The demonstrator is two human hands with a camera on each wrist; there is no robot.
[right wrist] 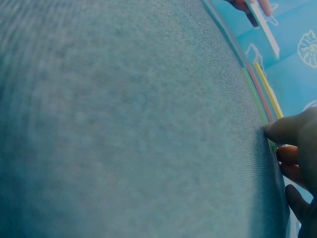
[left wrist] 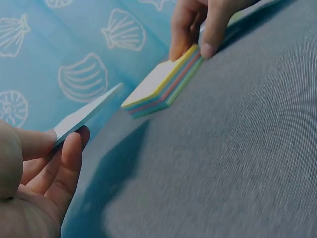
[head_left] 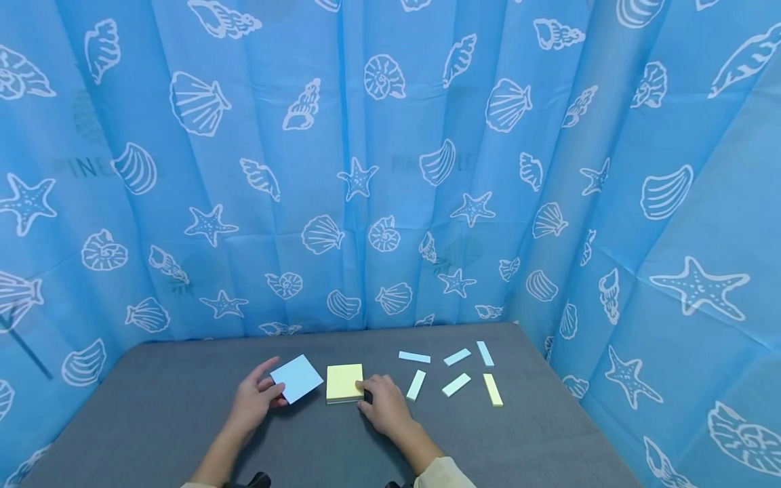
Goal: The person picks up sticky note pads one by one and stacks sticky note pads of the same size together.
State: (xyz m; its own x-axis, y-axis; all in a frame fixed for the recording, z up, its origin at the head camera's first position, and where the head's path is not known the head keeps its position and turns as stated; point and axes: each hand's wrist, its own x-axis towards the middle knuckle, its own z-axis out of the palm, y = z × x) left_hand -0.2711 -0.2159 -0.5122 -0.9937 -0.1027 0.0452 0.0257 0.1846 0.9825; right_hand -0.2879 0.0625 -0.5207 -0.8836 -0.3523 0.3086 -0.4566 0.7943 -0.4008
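My left hand [head_left: 252, 398] pinches a light blue square pad of sticky notes [head_left: 297, 378] between thumb and fingers. In the left wrist view that pad [left wrist: 86, 114] is raised above the table and seen nearly edge-on. Just to its right is a square stack of sticky note pads [head_left: 344, 383] with a yellow one on top. Its edge shows yellow, blue, pink and green layers in the left wrist view. My right hand [head_left: 386, 404] holds this stack by its right side, thumb at the near edge. Whether the stack's underside touches the table, I cannot tell.
Several narrow strip pads, among them a blue strip [head_left: 414, 357], a pale green strip [head_left: 456, 385] and a yellow strip [head_left: 493, 390], lie apart to the right on the grey table [head_left: 518, 447]. A blue shell-print curtain [head_left: 378, 271] hangs behind the table and along its right.
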